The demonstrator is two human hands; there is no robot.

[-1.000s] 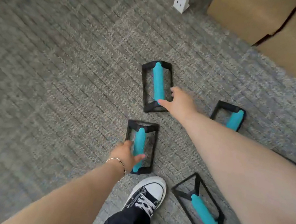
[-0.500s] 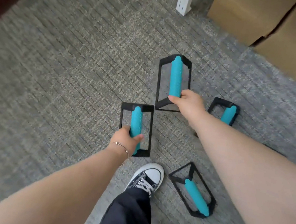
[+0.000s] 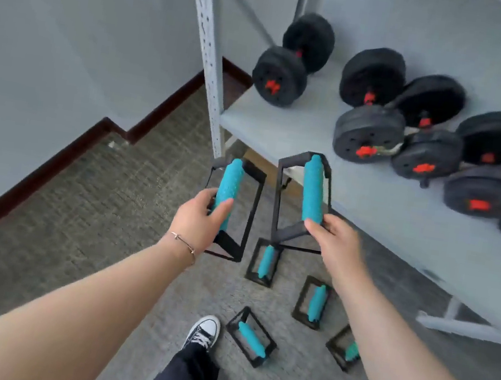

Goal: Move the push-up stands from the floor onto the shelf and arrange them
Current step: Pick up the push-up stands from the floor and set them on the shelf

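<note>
— What have you got hold of?

— Two push-up stands, both off the floor at mid-frame. My left hand (image 3: 200, 221) is wrapped around the teal foam grip of the left stand (image 3: 233, 207); my right hand (image 3: 337, 240) pinches the near end of the right stand (image 3: 303, 197), fingers closed on its grip and black frame. The right stand's far end overlaps the front edge of the shelf (image 3: 386, 210) in the picture; I cannot tell whether it touches.

— And the rest of them?

— Four more stands lie on the carpet (image 3: 76, 212) below my hands, in the lower middle: one (image 3: 265, 262) just under the raised pair, one (image 3: 316, 302) right of it, one (image 3: 251, 339) near my shoe (image 3: 202, 332), one (image 3: 348, 351) partly hidden behind my right forearm.

— Anything crowding the shelf?

— Black dumbbells (image 3: 369, 123) with red hubs fill its upper right. The near left part is bare, beside a perforated grey metal upright (image 3: 208, 50).

— Textures?

— Knobbly teal grips, thin angular black frames, ribbed grey carpet, smooth pale shelf board.
</note>
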